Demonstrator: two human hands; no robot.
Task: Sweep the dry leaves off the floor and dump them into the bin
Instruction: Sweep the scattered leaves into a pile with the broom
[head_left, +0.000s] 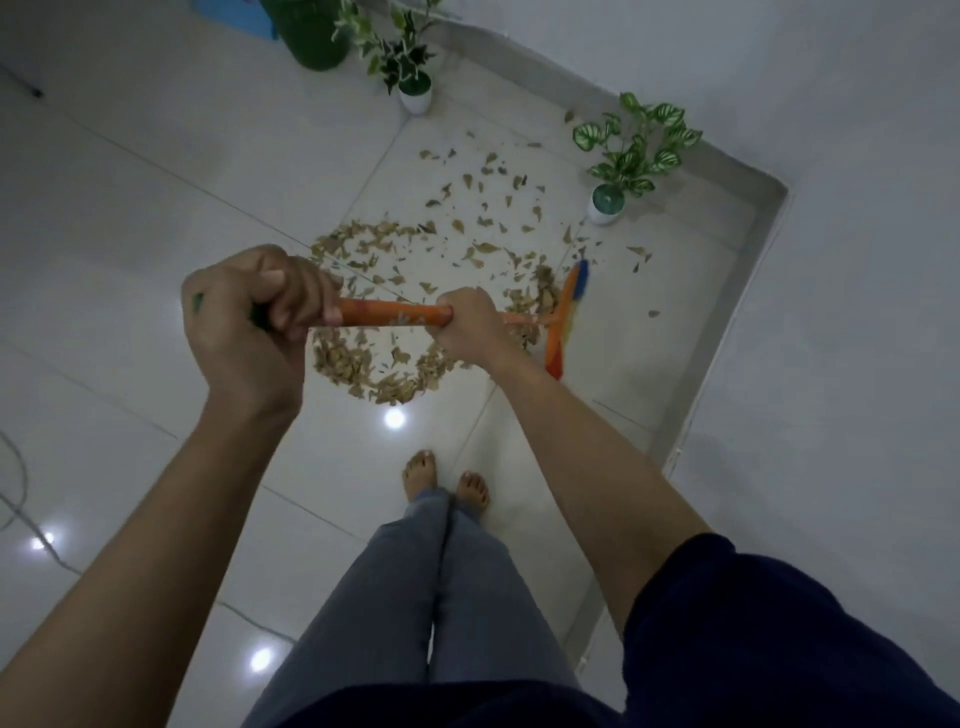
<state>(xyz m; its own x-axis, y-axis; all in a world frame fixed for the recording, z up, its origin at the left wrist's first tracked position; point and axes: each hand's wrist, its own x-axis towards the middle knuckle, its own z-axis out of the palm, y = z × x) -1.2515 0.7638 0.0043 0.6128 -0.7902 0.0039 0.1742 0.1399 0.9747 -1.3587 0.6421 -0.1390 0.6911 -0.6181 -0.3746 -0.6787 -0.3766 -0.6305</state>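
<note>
Both hands grip an orange broom handle (389, 314) that runs across the view from left to right. The left hand (249, 322) is closed in a fist around the near end of the handle, fingers curled over it, with a green mark on the back of the hand. The right hand (470, 325) is wrapped tight around the handle farther along, closer to the broom head (563, 322), which is orange with blue and yellow bristles and rests on the floor (130, 218) at the right edge of the leaves. The dry leaves (374, 364) lie on the white tiles in front of the person's bare feet (447, 483), gathered into a rough ring-shaped heap below and around the handle, while looser leaves are scattered beyond it toward the corner of the room. Two small potted plants in white pots stand by the walls: one (623, 161) near the right wall just past the scattered leaves, another (405, 62) at the top. A large green container (311, 31) sits at the top edge, beside the second plant. The person wears grey trousers (415, 597) and a dark sleeve (753, 623).
</note>
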